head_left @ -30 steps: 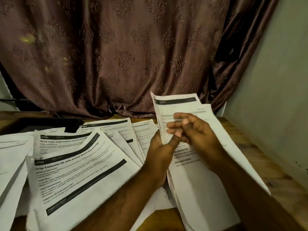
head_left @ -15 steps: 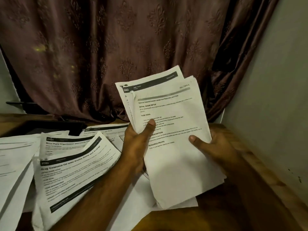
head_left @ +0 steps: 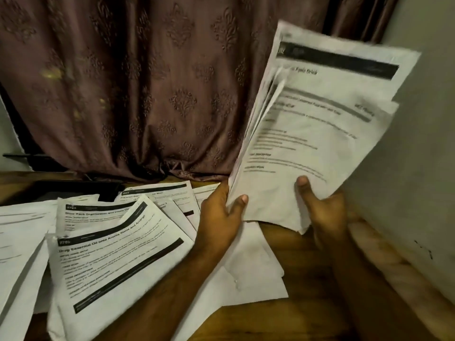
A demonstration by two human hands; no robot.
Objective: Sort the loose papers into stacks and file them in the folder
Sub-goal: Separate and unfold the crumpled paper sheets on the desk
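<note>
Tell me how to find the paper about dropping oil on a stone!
Start at the wooden table below the brown curtain, where loose papers lie fanned out at the left. The oil sheet lies tilted on top, nearest you, beside the left forearm. Its bold heading starts "Drop Essential Oil".

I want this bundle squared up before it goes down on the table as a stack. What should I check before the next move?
1. Both hands on the bundle: ok. The left hand and right hand each pinch the lower edge of the held sheets.
2. Bundle clear of the table: ok, it is lifted and tilted.
3. Edges aligned: not ok. The sheets fan out at the top and along the left edge.
4. Bare landing spot: ok, the wooden table shows below the bundle.
5. Loose papers sorted: not ok, they lie overlapping on the left.
6. Folder ready: cannot tell, none is clearly visible.
</note>
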